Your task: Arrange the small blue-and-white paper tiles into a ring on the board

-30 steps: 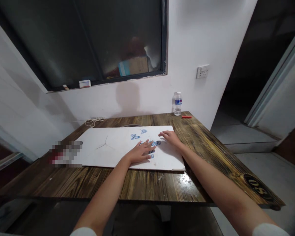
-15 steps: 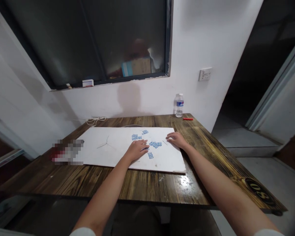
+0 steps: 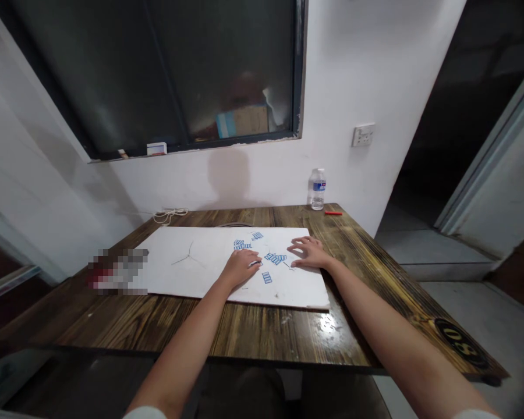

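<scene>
Because the blue-printed slips [image 3: 276, 258] lie loose on the white board [image 3: 170, 281], the narrowly curled left hand [image 3: 240, 269] and widely spread right hand [image 3: 310, 253] could easily knock them askew.

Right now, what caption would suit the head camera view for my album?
Left hand and right hand spread near small blue-marked pieces on a white board atop a dark wooden table.

One head-worn camera, looking forward and down from the person's own viewpoint, across a wooden table [image 3: 262, 340] toward a white wall [image 3: 367, 75] — near the white board [image 3: 187, 267], left forearm [image 3: 179, 355] and right forearm [image 3: 402, 331] — with a dark window [image 3: 157, 64] along the top of the frame.
</scene>
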Available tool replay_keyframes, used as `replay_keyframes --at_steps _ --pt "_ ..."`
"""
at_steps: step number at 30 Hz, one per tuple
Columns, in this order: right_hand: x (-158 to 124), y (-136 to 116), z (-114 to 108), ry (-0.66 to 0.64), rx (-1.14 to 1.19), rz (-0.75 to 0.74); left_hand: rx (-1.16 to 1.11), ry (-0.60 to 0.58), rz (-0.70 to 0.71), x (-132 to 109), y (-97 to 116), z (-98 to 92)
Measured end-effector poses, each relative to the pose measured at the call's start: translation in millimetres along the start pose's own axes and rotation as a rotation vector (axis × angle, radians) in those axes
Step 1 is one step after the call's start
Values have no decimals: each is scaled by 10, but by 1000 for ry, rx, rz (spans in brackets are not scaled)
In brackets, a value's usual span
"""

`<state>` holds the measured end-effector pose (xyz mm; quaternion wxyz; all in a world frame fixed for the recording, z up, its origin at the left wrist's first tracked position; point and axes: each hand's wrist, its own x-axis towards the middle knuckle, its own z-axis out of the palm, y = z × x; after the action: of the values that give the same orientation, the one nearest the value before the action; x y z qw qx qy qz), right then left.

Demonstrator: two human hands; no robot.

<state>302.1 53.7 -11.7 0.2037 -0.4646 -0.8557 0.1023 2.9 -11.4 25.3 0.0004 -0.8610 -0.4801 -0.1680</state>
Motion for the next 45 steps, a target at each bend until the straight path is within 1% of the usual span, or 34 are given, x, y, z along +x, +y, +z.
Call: replay_keyframes --at_steps 3,6,9,11,13,15,16,19,21,23,25,30,32,35,38,41,45 --pt "-9 -105 -52 11 -62 -43 2 10 2 0 4 -11" --pt "-4 -293 -80 32 -109 -115 4 13 4 1 0 -21" --pt "15 -515 -28 40 -127 -150 -26 -11 69 1 6 -32" --pt "32 -629 42 68 -134 -132 -62 -70 160 3 24 -39" --pt "50 -682 106 84 -135 -105 -91 -157 255 7 53 -42" --pt "66 -662 138 76 -134 -74 -103 -233 304 12 82 -43" --pt "72 -626 139 67 -133 -53 -104 -257 306 14 93 -43" --pt "79 -458 106 30 -124 51 -79 -272 243 12 100 -44" --pt "76 -339 85 13 -109 119 -42 -249 179 3 82 -40" --pt "70 -255 77 23 -92 150 1 -209 119 -7 52 -28" --pt "61 -223 79 58 -82 126 45 -163 65 -14 22 -9" --pt "43 -300 75 127 -107 -67 89 -37 -75 -4 -17 7" --pt "41 -326 76 130 -119 -75 82 -10 -127 1 -16 -9" --pt "43 -318 92 94 -96 -64 95 22 -193 4 -14 -32" --pt "48 -288 110 60 -67 -70 82 41 -207 3 -21 -26" --pt "49 -278 111 64 -65 -78 41 40 -168 5 -29 1" --pt "57 -296 86 80 -18 -164 17 44 -145 10 -34 26"
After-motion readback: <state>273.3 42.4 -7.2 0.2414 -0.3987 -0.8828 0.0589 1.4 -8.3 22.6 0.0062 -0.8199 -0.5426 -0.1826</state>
